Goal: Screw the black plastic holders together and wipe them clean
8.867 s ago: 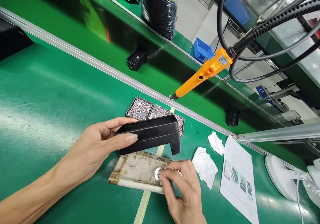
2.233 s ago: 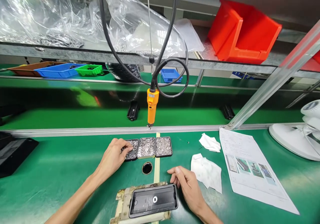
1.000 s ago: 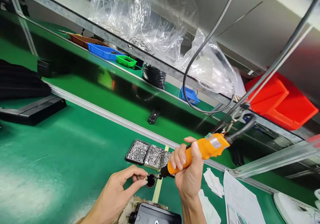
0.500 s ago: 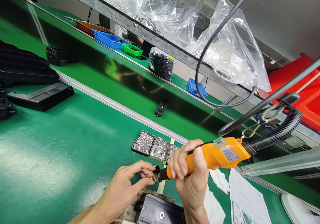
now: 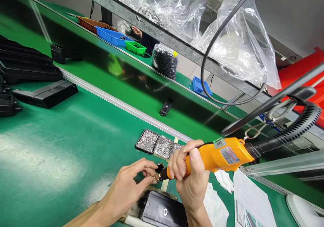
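My right hand (image 5: 189,181) grips an orange electric screwdriver (image 5: 222,154) that hangs on a coiled black cable; its tip points left toward my left hand (image 5: 128,190). Thumb and forefinger of the left hand pinch a small screw (image 5: 156,178) right at the driver's tip. Just below both hands lies a black plastic housing (image 5: 162,211) with a small round washer in it, resting on a worn beige fixture block. Beyond the hands sit three small black trays of screws and washers (image 5: 158,144), and a small round black dish (image 5: 159,168) is partly hidden behind my fingers.
Green bench mat (image 5: 63,152) with an aluminium rail and conveyor behind. Black housings (image 5: 45,93) are stacked at far left. White wipes (image 5: 224,181) and an instruction sheet (image 5: 253,205) lie at right. Coloured bins (image 5: 112,38), a bag of black parts (image 5: 164,61) and another person's hand (image 5: 136,31) are at the back.
The left hand went from the screw trays to the driver's tip with a screw. The right hand took hold of the hanging screwdriver and pulled it down toward the housing; the view tilted.
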Motion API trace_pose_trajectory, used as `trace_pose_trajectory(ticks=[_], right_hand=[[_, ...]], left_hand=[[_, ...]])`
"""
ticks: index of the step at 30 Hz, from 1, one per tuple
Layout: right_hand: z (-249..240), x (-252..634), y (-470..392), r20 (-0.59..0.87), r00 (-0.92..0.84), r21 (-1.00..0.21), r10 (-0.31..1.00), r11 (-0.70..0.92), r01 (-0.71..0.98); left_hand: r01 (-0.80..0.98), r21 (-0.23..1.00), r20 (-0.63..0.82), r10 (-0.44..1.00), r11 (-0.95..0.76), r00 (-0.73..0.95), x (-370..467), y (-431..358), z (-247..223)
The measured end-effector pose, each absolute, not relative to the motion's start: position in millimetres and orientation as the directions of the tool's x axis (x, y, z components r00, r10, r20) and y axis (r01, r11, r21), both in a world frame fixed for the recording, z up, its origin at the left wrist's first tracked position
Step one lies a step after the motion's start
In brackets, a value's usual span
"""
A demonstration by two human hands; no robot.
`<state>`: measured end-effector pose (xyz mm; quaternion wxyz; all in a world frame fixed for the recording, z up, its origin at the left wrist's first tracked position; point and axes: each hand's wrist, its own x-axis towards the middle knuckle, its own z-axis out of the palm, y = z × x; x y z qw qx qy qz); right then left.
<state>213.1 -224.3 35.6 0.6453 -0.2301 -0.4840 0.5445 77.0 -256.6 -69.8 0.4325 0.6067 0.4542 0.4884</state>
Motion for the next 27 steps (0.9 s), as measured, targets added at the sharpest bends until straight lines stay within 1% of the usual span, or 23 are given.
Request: trace_pose_trajectory(ticks=[3, 7, 10, 14, 17, 18, 20, 22, 23, 25, 27], right_hand=[[35, 213, -225, 0.376, -0.043, -0.822, 0.926, 0.312, -0.477], [36, 215, -225, 0.369, -0.040, -0.826, 0.928, 0.308, -0.471], [37, 216, -225, 0.373, -0.039, -0.828, 0.927, 0.314, -0.465], [38, 217, -225, 0.379, -0.033, -0.831, 0.925, 0.325, -0.451], [39, 219, -223, 0.381, -0.033, -0.838, 0.924, 0.330, -0.434], [38, 220, -221, 0.380, -0.029, -0.842, 0.924, 0.333, -0.426], [37, 223, -215, 0.379, -0.011, -0.848, 0.925, 0.343, -0.404], [32, 227, -207, 0.377, 0.003, -0.857, 0.926, 0.350, -0.378], [29, 228, -203, 0.378, 0.004, -0.861, 0.926, 0.353, -0.365], [21, 230, -197, 0.380, -0.005, -0.869, 0.925, 0.356, -0.343], [12, 231, -192, 0.377, -0.035, -0.878, 0.925, 0.346, -0.330]], left_hand=[[0.151, 0.961, 0.219, 0.970, -0.233, 0.104, 77, -256, -70], [0.158, 0.954, 0.235, 0.962, -0.255, 0.136, 76, -254, -67], [0.143, 0.953, 0.248, 0.958, -0.268, 0.145, 75, -253, -65], [0.080, 0.955, 0.270, 0.949, -0.285, 0.162, 74, -252, -64], [0.135, 0.929, 0.328, 0.935, -0.346, 0.136, 69, -252, -63], [0.173, 0.900, 0.383, 0.916, -0.399, 0.118, 67, -252, -63], [0.226, 0.802, 0.540, 0.833, -0.553, 0.122, 62, -255, -62], [0.227, 0.665, 0.684, 0.702, -0.712, 0.198, 59, -258, -62], [0.218, 0.600, 0.728, 0.638, -0.770, 0.250, 59, -260, -62], [0.212, 0.517, 0.754, 0.558, -0.830, 0.347, 60, -264, -61], [0.231, 0.478, 0.743, 0.530, -0.847, 0.408, 62, -266, -57]])
